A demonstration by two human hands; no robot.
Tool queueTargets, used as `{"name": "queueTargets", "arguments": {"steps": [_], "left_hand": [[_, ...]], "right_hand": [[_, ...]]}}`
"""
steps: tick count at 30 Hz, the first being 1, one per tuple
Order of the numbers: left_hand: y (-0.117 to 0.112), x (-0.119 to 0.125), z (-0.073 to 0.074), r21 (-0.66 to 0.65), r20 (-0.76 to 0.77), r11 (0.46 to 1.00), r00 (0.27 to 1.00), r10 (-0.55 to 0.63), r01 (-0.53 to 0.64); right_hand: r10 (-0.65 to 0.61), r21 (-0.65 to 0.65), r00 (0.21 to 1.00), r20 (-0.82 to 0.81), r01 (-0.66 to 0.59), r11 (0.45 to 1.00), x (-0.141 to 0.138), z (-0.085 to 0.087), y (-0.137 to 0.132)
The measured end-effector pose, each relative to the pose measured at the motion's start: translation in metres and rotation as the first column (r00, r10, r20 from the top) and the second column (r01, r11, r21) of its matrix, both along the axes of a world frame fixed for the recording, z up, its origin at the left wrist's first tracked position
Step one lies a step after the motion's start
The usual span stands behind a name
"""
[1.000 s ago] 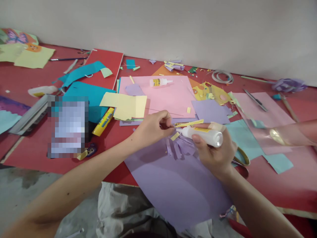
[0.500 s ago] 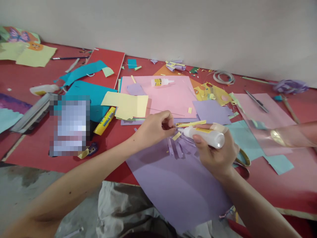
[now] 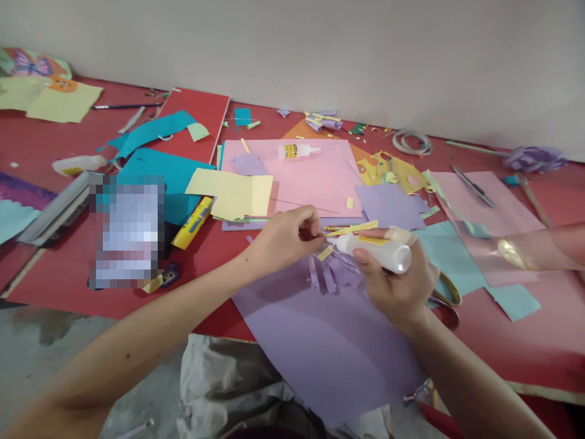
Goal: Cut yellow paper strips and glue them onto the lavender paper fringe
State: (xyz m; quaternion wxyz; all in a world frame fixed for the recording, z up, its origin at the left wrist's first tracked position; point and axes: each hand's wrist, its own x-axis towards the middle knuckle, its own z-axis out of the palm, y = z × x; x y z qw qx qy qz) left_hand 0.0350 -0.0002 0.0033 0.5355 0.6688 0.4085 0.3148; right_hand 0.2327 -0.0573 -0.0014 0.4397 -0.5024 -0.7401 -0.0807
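Observation:
My left hand (image 3: 292, 235) is pinched, thumb against fingers, at the near end of a thin yellow paper strip (image 3: 347, 229). In my right hand (image 3: 402, 286) lies a white glue bottle (image 3: 388, 253), tilted nearly flat, its nozzle pointing left at the pinched fingertips. Whether glue is coming out is too small to tell. Below the hands, cut purple paper strips (image 3: 326, 274) and a small yellow scrap (image 3: 325, 252) lie over a large purple sheet (image 3: 329, 347). This sheet hangs past the table's front edge toward my lap.
Scissors (image 3: 448, 299) lie partly behind my right hand. Another person's forearm (image 3: 543, 247) reaches in from the right. A yellow glue stick (image 3: 192, 222), a blurred-out phone-like object (image 3: 130, 231) and a small glue bottle (image 3: 297, 150) on pink paper (image 3: 320, 183) are around. A wall closes off the back.

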Motion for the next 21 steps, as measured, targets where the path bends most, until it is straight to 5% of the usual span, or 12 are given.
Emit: {"name": "queueTargets", "arguments": {"steps": [21], "left_hand": [[0.0012,-0.0004,-0.0025,0.008,0.014,1.000,1.000,-0.007,0.006]], "right_hand": [[0.020,0.027,0.999,0.041,-0.021,0.999,0.0005,-0.0024,0.0011]]}}
